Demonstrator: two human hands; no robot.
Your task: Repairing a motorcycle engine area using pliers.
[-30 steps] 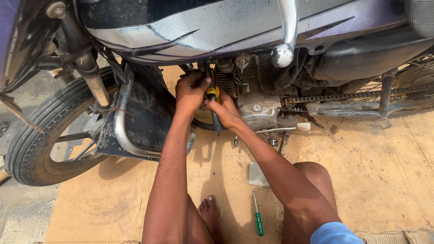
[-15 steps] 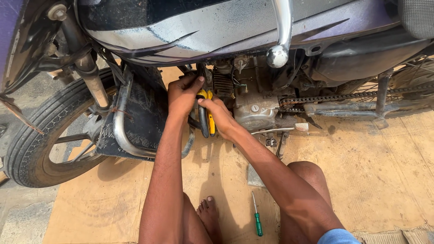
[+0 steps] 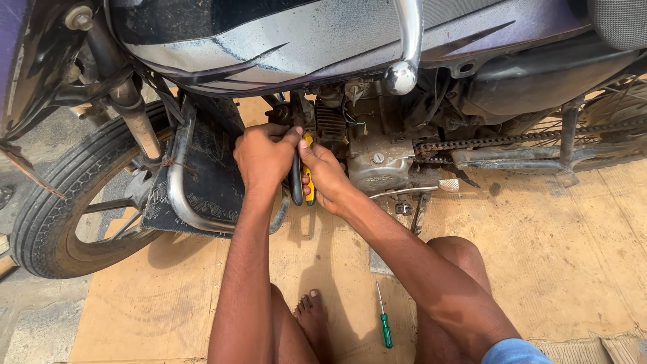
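A motorcycle stands across the top of the view, its engine (image 3: 374, 158) just right of my hands. Both hands meet at the front of the engine. My right hand (image 3: 325, 176) grips a pair of pliers with yellow and black handles (image 3: 302, 180), the handles hanging down below the fist. My left hand (image 3: 264, 156) is closed beside it, fingers pressing on the top of the pliers where the jaws reach up under the frame. The jaws themselves are hidden behind my fingers.
A green-handled screwdriver (image 3: 385, 327) lies on the brown cardboard (image 3: 559, 269) between my knees. The front wheel (image 3: 64, 202) and a chrome crash guard (image 3: 176, 195) are at left. The drive chain (image 3: 499, 143) and a footpeg (image 3: 447, 185) run to the right. My bare foot (image 3: 312, 317) rests below.
The view has shifted slightly and both hands have dropped a little lower at the engine front. The pliers' handles now hang more fully below my right fist.
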